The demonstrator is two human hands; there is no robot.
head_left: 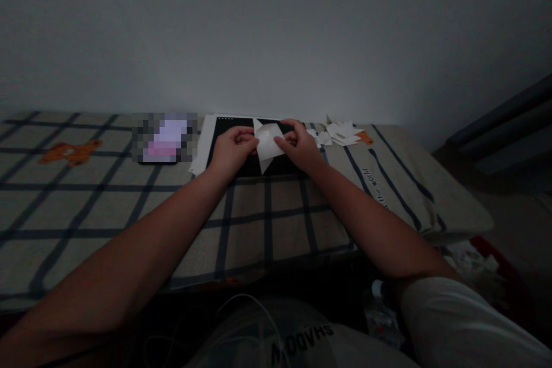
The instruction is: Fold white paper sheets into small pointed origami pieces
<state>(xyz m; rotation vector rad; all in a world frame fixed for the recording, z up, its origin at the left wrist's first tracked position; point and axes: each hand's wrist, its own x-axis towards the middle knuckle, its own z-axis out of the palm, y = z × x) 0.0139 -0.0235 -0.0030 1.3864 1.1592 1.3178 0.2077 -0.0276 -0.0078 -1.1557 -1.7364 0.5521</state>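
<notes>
A folded piece of white paper [270, 142] with pointed corners is held up between my two hands. My left hand [233, 148] pinches its left edge between thumb and fingers. On the other side, my right hand [301, 146] grips the right edge, thumb in front. Below the paper lies a flat black board or folder [241, 168] with white sheets [205, 144] showing at its left. A loose pile of folded white paper pieces [342, 132] sits just right of my right hand.
A checked cloth [116, 224] covers the table, which backs onto a pale wall [259, 34]. A phone [166, 141], its screen lit and blurred, lies to the left. Beneath the table's front right are a clear bottle [382, 313] and a red container [509, 270] with crumpled white stuff.
</notes>
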